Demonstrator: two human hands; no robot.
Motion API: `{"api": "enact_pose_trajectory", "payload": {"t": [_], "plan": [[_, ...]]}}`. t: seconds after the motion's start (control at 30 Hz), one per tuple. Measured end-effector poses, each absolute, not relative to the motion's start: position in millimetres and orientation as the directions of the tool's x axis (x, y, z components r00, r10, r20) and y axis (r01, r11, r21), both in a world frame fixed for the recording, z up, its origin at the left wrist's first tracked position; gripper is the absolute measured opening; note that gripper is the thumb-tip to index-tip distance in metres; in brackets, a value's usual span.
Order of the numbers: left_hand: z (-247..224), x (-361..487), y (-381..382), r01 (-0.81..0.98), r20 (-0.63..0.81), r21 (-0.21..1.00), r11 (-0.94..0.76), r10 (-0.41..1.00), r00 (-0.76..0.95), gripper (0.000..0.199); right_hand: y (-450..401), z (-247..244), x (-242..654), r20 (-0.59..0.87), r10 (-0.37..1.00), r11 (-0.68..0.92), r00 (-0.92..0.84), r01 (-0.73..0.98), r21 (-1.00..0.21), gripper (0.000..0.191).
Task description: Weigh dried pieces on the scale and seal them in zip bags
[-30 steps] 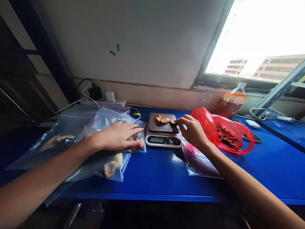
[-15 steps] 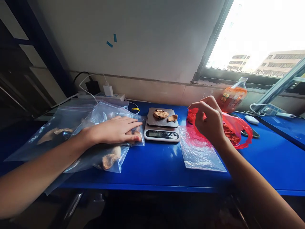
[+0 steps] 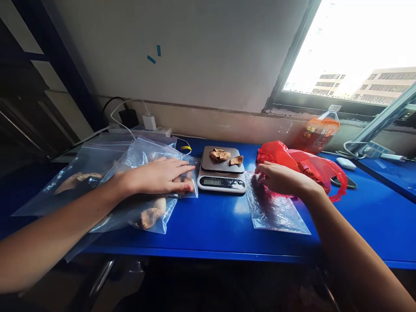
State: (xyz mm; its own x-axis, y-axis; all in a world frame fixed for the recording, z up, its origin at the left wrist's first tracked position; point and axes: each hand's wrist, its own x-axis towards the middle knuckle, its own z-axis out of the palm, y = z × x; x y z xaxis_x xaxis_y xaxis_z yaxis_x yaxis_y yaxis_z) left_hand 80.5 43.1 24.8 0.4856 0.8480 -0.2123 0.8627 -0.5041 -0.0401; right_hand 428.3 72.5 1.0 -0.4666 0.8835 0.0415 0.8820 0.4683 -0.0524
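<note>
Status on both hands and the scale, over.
Left hand flat on zip-lock bag. Right hand over clear plastic bag, contact unclear. Digital scale bearing dried brown pieces. Red plastic bag close beside right hand.

In front of the white rectangular digital scale (image 3: 222,168), the glossy blue table (image 3: 211,221) gives a free way between the heaped transparent zip bags (image 3: 136,212) and the flat clear plastic bag (image 3: 282,212). Behind this last, the crumpled red plastic bag (image 3: 279,153) obstructs.

From just above, the head camera looks forward and down across the table (image 3: 209,225).
</note>
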Motion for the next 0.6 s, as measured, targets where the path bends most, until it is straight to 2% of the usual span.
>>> {"api": "enact_pose_trajectory", "payload": {"t": [0.13,0.23,0.37,0.6], "plan": [[25.1,79.9,42.4,0.866,-0.207,-0.025,-0.499,0.850,0.484,0.077,72.9,-1.0,429.5,0.004,0.894,0.448,-0.448,0.893,-0.048,0.014],[24.5,79.3,42.6,0.865,-0.200,-0.022,-0.501,0.850,0.487,0.078,74.9,-3.2,418.4,0.127,0.883,0.462,-0.451,0.883,-0.077,0.017],[22.2,77.1,44.7,0.857,-0.197,-0.020,-0.515,0.842,0.502,0.079,81.9,-9.9,401.2,0.336,0.892,0.363,-0.302,0.922,-0.136,0.022],[20.0,75.1,46.1,0.849,-0.177,-0.006,-0.528,0.836,0.519,0.078,83.2,-15.7,390.1,0.386,0.861,0.423,-0.332,0.887,-0.182,0.027]]}}
